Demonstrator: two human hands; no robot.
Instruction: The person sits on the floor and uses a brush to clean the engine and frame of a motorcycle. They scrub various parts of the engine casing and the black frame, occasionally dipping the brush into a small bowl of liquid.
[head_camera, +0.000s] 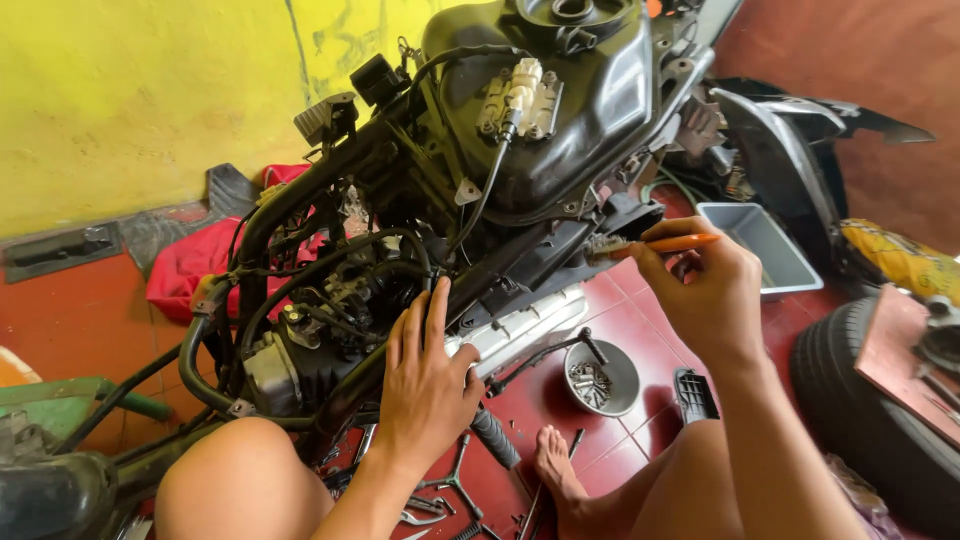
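The bare motorbike (440, 190) lies tipped at twelve o'clock. The left hand (425, 385) rests flat, fingers open, on its frame. The right hand (705, 295) pinches an orange screwdriver (660, 244), tip at a screw. Turning comes next, I think.

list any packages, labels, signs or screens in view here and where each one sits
yellow bag: far right edge on the floor, behind the tyre; crumpled, yellow with dark print, only partly in view.
No signs, screens or clear labels show anywhere else.
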